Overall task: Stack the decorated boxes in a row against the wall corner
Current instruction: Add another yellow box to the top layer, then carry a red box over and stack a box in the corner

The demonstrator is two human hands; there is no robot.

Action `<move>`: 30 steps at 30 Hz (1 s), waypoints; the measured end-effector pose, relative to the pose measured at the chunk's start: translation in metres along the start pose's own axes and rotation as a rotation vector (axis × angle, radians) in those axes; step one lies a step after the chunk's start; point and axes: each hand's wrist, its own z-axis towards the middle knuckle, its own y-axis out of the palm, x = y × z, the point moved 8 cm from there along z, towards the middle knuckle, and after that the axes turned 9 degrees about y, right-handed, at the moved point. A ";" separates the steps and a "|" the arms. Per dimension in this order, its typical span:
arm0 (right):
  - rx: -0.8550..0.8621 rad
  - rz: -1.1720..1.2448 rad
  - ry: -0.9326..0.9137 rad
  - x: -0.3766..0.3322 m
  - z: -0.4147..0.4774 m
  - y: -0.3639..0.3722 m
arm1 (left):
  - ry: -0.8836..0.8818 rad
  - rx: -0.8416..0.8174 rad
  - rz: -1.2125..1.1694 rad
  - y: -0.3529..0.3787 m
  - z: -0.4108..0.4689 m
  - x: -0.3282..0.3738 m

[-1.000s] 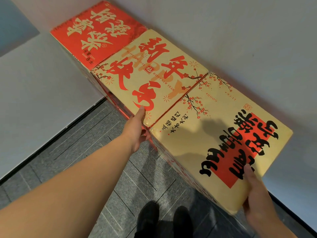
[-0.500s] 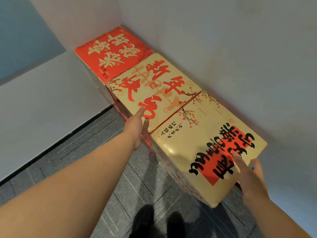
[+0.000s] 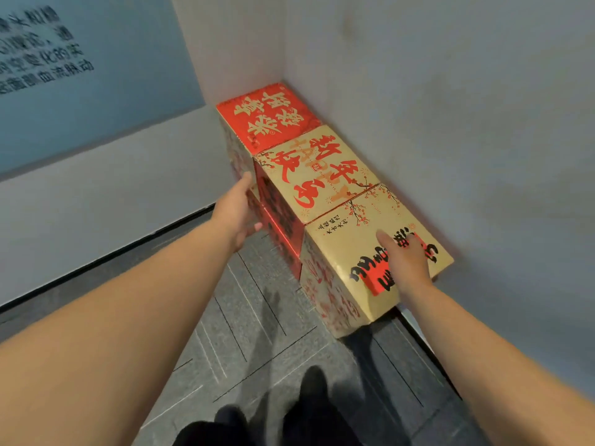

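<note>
Three decorated boxes, frame centre: red box (image 3: 269,119), middle gold box (image 3: 317,175), nearest gold box (image 3: 360,249). Left hand (image 3: 236,214) fingers extended against box sides; right hand (image 3: 404,262) flat, released, atop the nearest.

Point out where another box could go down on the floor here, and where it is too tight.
Free: the grey floor in front of the row, between the boxes and the shoes; also the floor past the near gold box, along the right wall. Crowded: the corner, filled by the red box and middle gold box, with no visible gap to the wall.

The grey tiled floor (image 3: 257,333) carries three touching boxes (image 3: 325,175) in a row along the wall.
</note>
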 end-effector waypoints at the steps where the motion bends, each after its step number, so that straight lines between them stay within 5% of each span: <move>1: -0.023 -0.008 -0.015 -0.009 -0.018 0.010 | 0.001 0.014 -0.022 -0.020 -0.011 0.008; 7: -0.175 -0.103 -0.198 -0.073 -0.173 0.111 | 0.083 0.171 -0.119 -0.206 -0.094 0.056; 14: -0.531 -0.308 -0.517 -0.079 -0.462 0.341 | 0.254 0.528 -0.229 -0.547 -0.282 0.078; 21: -1.030 -0.562 -0.708 0.035 -0.799 0.546 | 0.321 0.968 -0.399 -0.845 -0.505 0.026; 30: -1.471 -0.928 -0.890 0.244 -1.125 0.765 | 0.234 1.515 -0.575 -1.123 -0.746 -0.127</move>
